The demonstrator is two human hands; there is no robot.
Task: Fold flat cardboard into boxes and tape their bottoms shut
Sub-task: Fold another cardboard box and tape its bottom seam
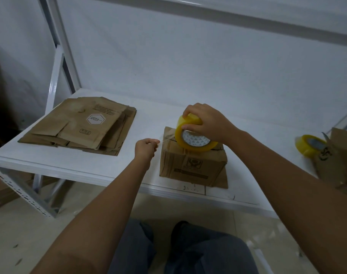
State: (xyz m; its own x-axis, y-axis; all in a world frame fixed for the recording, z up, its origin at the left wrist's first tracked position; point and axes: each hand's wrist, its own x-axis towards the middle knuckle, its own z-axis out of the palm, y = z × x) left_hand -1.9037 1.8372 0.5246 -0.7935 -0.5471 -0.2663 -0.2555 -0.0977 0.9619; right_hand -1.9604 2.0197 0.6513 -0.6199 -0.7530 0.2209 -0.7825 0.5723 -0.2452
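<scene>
1. While the folded cardboard box stands on the white surface with its bottom flaps up, the yellow tape roll rests on edge on those flaps.
2. Right hand: fingers curled over the roll, grasping it.
3. Left hand: fingers pinched, apparently on the clear tape end; film faint.
4. Tape axis: runs leftward from roll to left hand, across the box's left edge.
5. Flat cardboard stack: well left.
</scene>
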